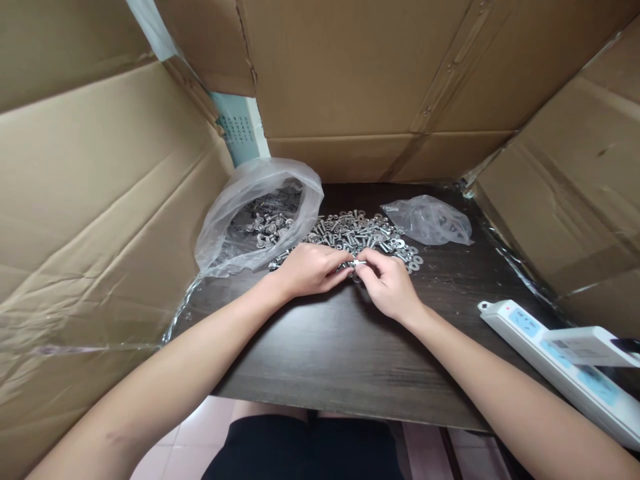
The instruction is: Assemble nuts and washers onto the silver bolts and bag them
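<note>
My left hand (316, 269) and my right hand (387, 280) meet just in front of a pile of loose bolts and washers (353, 230). Between their fingertips is a small metal bolt (357, 263), pinched from both sides; its head and any washer on it are too small to make out. Both hands are closed, with fingers and thumbs pressed together. Left of the pile, a clear plastic bag (220, 230) stands with its mouth wide, and several bolts with washers on them (271, 229) lie inside.
Another crumpled plastic bag (433, 220) lies right of the pile. A white power strip (530, 347) with a plugged-in adapter (590, 347) runs along the right side of the dark table (320, 353). Cardboard walls (360, 73) enclose the left, back and right.
</note>
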`<state>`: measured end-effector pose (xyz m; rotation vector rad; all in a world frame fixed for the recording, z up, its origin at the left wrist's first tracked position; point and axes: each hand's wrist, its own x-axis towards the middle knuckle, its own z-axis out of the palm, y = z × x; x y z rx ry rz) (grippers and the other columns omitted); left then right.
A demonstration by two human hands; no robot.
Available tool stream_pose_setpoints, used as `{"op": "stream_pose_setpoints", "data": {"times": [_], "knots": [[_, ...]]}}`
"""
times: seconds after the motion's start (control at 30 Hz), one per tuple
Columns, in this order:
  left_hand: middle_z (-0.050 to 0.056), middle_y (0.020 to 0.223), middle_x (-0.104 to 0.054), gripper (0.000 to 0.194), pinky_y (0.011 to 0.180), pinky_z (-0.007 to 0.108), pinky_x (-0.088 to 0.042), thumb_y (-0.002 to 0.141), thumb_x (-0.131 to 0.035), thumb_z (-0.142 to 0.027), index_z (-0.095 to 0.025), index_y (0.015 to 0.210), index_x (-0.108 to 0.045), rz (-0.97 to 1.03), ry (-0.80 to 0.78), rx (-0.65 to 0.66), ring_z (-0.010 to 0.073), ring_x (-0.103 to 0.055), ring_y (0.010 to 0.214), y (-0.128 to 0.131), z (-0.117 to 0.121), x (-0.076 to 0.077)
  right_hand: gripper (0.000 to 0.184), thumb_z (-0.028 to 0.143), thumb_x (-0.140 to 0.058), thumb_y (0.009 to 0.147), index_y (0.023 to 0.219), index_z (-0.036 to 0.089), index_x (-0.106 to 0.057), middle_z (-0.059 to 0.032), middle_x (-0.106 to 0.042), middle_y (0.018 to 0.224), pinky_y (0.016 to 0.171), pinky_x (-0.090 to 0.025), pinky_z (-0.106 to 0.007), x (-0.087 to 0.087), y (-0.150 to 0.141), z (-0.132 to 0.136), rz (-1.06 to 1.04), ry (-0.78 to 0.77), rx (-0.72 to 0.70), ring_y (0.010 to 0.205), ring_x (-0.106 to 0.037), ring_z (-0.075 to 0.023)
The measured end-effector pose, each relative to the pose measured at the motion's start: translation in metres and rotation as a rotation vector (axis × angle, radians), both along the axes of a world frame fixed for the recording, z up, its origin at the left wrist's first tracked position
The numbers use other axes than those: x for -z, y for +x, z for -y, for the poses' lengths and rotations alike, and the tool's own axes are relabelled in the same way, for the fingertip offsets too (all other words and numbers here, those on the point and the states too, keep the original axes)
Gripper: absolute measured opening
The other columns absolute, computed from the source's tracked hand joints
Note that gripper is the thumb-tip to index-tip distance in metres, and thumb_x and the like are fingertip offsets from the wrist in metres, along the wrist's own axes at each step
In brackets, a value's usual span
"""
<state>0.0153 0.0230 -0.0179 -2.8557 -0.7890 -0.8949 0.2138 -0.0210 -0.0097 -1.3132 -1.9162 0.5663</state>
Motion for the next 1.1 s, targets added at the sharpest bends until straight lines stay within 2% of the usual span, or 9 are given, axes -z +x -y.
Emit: {"op": "stream_pose_setpoints", "data": {"times": [0.47, 0.63, 0.93, 1.1], "knots": [[0.004, 0.079, -0.076, 0.027, 0.06, 0.027, -0.047, 0.102, -0.05, -0.035, -0.017, 0.101, -0.069, -0.004, 0.001, 0.023, 0.0167, -0.071, 0.068, 0.0017, 0.0013, -0.0005, 0.019, 0.026, -0.049, 0.087, 0.07, 0.021, -0.055, 0.0034, -0.05, 0.056, 0.057, -0.035, -0.027, 0.0018, 0.0003, -0.0007, 0.011, 0.035, 0.01, 0.053, -0.045, -0.0138], [0.003, 0.078, -0.076, 0.026, 0.059, 0.027, -0.046, 0.102, -0.05, -0.035, -0.017, 0.1, -0.069, 0.003, 0.011, 0.029, 0.0167, -0.071, 0.067, 0.0018, 0.0011, -0.0005, 0.023, 0.027, -0.047, 0.088, 0.066, 0.022, -0.049, 0.0034, -0.047, 0.056, 0.057, -0.033, -0.027, 0.0005, 0.0001, -0.0005, 0.002, 0.026, -0.007, 0.053, -0.044, -0.0135], [0.002, 0.076, -0.075, 0.024, 0.057, 0.027, -0.044, 0.101, -0.051, -0.032, -0.016, 0.1, -0.069, 0.021, -0.004, 0.036, 0.0164, -0.07, 0.065, 0.0014, 0.0019, -0.0015, 0.04, 0.035, -0.045, 0.096, 0.06, 0.022, -0.036, 0.0035, -0.041, 0.051, 0.055, -0.029, -0.029, -0.0005, -0.0005, 0.0013, 0.008, -0.017, -0.003, 0.05, -0.04, -0.0128], [0.002, 0.07, -0.072, 0.026, 0.056, 0.027, -0.043, 0.1, -0.051, -0.036, -0.018, 0.102, -0.07, 0.013, -0.04, 0.023, 0.0161, -0.068, 0.063, 0.0016, 0.0024, -0.0014, 0.041, 0.038, -0.042, 0.1, 0.062, 0.022, -0.045, 0.0022, -0.047, 0.055, 0.058, -0.031, -0.029, 0.0013, 0.0003, 0.0004, -0.012, -0.041, 0.002, 0.053, -0.045, -0.0138]]}}
